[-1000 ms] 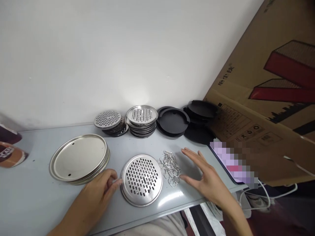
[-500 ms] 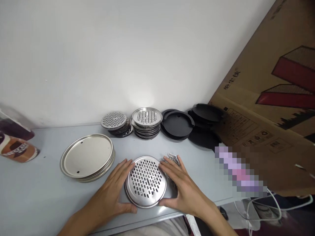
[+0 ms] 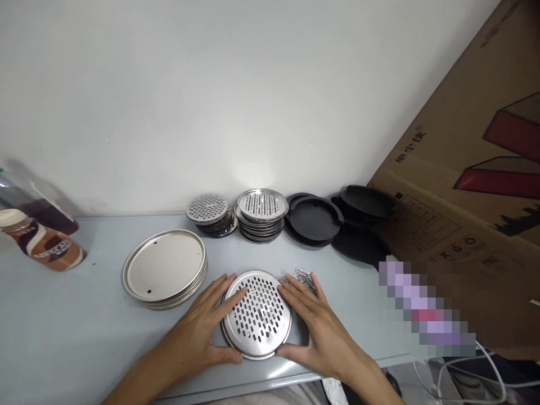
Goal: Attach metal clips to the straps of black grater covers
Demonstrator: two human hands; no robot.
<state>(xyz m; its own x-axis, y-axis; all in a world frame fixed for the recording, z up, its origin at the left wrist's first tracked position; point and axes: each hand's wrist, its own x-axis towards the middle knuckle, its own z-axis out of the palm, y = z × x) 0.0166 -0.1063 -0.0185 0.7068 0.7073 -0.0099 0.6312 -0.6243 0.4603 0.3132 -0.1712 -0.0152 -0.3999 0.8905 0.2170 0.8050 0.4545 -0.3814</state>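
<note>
A round silver perforated metal disc (image 3: 259,315) with rows of slots lies flat near the table's front edge, on a darker round piece whose rim just shows. My left hand (image 3: 206,329) grips its left side, the index finger reaching over the top and the thumb at the lower edge. From the right, my right hand (image 3: 318,323) holds the rim between fingertips and thumb. Small wire hooks (image 3: 304,277) lie in a heap behind the right fingers, partly hidden. To the left of my left hand stands a stack of plain round metal trays (image 3: 166,267).
Along the wall stand perforated dark-edged discs (image 3: 207,209), stacked slotted plates (image 3: 262,203), black round trays (image 3: 316,218) and more black trays (image 3: 367,202). A bottle (image 3: 50,244) leans at the left. A large cardboard box (image 3: 464,225) rises on the right, beside a pixelated purple patch and white cables (image 3: 491,360).
The view has turned slightly left, so everything appears farther right. My left index finger has moved inward over the top of the perforated disc. The right hand keeps its place at the rim.
</note>
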